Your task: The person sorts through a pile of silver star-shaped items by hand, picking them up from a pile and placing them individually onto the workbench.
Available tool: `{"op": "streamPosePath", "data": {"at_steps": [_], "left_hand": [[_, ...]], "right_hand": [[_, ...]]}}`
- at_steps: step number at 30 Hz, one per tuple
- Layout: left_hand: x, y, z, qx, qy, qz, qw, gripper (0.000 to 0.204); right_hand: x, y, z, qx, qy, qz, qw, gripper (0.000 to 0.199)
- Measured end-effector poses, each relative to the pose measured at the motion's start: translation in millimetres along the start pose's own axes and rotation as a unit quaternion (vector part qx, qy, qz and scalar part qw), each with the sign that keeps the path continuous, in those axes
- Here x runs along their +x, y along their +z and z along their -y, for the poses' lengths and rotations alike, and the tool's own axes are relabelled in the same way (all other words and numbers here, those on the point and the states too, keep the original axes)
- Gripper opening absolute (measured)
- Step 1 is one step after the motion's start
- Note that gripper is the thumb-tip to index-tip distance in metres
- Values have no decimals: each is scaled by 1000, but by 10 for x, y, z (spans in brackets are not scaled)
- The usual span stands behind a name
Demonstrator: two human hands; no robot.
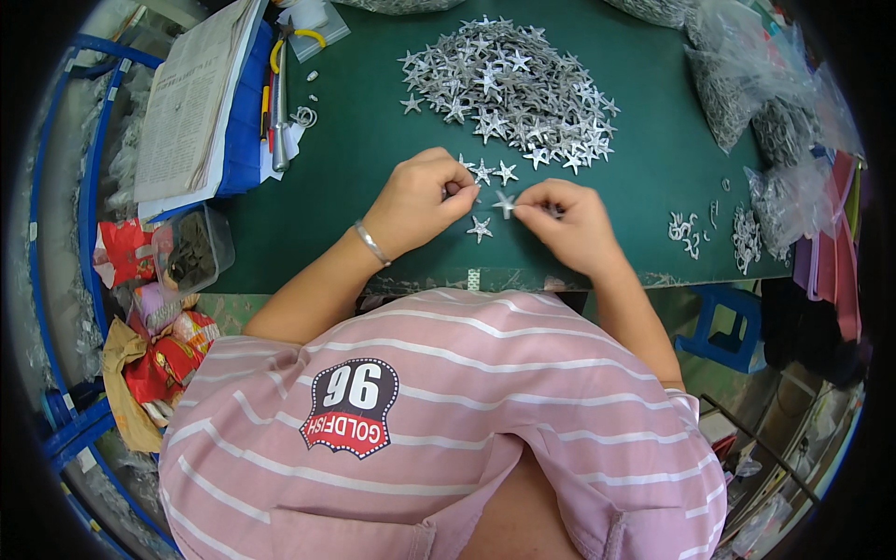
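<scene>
A large heap of silver metal starfish-shaped pieces (509, 84) lies on the green table top. My right hand (574, 224) pinches one silver starfish piece (504, 204) by an arm, between thumb and index finger. Close to it on the left, my left hand (420, 201) has its fingers curled and thumb pressed in; what they hold, if anything, is hidden. Between the hands and the heap lie a few loose pieces, among them a starfish (506, 172). Another single starfish (480, 229) rests on the table between my hands.
Pliers with yellow handles (305, 35) lie at the back left beside a blue tray (245, 140) with papers. A clear plastic tub (219, 238) stands at the left edge. Small silver hooks (686, 231) and filled plastic bags (723, 103) occupy the right. A blue stool (719, 327) stands below.
</scene>
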State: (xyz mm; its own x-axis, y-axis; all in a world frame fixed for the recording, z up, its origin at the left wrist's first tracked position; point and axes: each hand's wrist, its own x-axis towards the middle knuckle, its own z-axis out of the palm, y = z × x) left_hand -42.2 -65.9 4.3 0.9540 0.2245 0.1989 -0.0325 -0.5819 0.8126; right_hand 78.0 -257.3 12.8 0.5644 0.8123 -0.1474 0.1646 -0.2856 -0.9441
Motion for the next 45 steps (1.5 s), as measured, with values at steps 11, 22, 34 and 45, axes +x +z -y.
{"op": "streamPosePath", "data": {"at_steps": [11, 22, 34, 45], "left_hand": [[97, -190, 37, -255, -225, -62, 938, 9], [151, -103, 133, 113, -72, 17, 991, 19], [-124, -385, 1, 52, -19, 45, 997, 14], [-53, -178, 162, 65, 13, -17, 998, 7]], "right_hand": [[50, 258, 108, -146, -161, 16, 976, 5], [-102, 342, 147, -253, -163, -17, 953, 10], [-78, 10, 74, -219, -171, -29, 960, 8], [112, -104, -13, 448, 83, 61, 888, 5]]}}
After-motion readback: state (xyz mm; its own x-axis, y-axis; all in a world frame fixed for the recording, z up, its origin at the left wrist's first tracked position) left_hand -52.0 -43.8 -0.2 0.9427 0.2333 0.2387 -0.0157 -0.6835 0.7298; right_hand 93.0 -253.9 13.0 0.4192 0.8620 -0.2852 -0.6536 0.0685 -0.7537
